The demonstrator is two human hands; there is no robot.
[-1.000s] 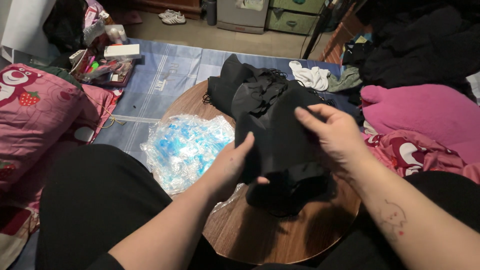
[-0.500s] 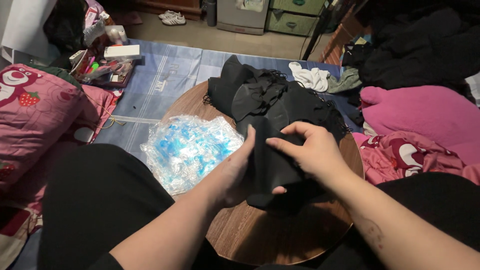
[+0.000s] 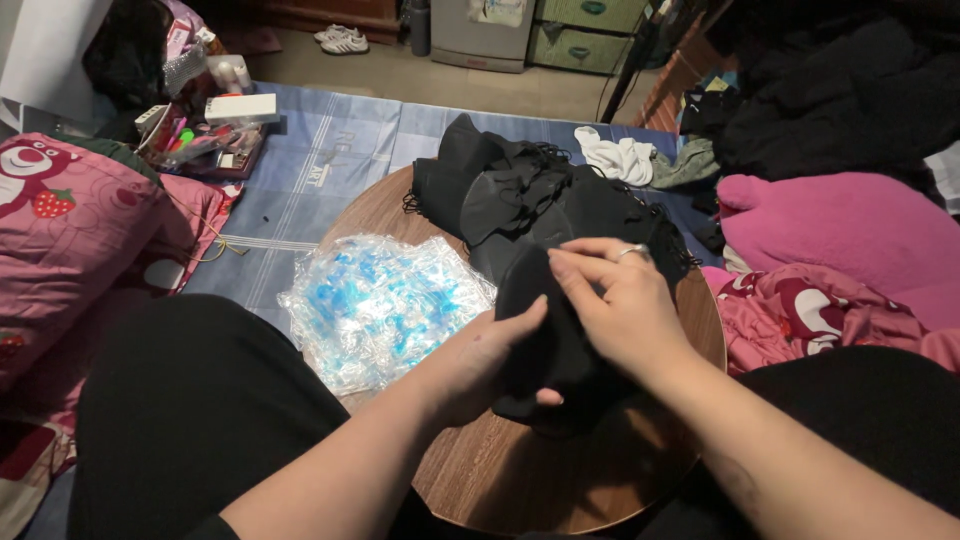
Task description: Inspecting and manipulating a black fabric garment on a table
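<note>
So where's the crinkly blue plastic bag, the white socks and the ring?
Plastic bag (image 3: 385, 305), head view, middle of its top.
White socks (image 3: 620, 158), head view, middle of the bundle.
Ring (image 3: 633, 252), head view, band on a right-hand finger.

Two hands at work over one round wooden table: the left hand and the right hand, one ring on the right. One black cloth piece sits between them, one black pile at twelve o'clock. One clear plastic bag at nine o'clock. Two white shoes at eleven o'clock, one white cloth at one o'clock.
</note>
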